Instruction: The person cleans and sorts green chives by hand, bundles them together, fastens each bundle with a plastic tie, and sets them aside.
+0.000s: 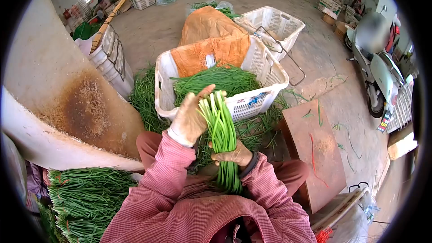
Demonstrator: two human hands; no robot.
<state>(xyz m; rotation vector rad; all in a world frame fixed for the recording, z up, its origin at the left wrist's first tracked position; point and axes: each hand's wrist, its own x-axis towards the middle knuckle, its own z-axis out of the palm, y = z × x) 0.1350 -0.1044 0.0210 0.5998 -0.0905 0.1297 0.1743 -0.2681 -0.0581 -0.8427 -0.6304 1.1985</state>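
Upright in front of my chest is a bunch of garlic chives [219,126], pale stem ends at the top and green leaves hanging down. My gloved right hand [235,155] wraps around its lower middle. Beside the pale ends, my gloved left hand [190,116] is held with its fingers stretched out along the bunch's left side; whether it presses on the stems I cannot tell. Just beyond both hands stands a white plastic crate [265,91], with more loose chives [216,80] inside and an orange woven sack [211,51] draped over its far side.
Tied chive bundles [92,202] are stacked at lower left, by a curved, stained white panel [90,103]. A brown board [315,150] with a red tie [313,157] lies to my right. Another white crate [274,22] stands behind; a scooter [378,67] is parked at right.
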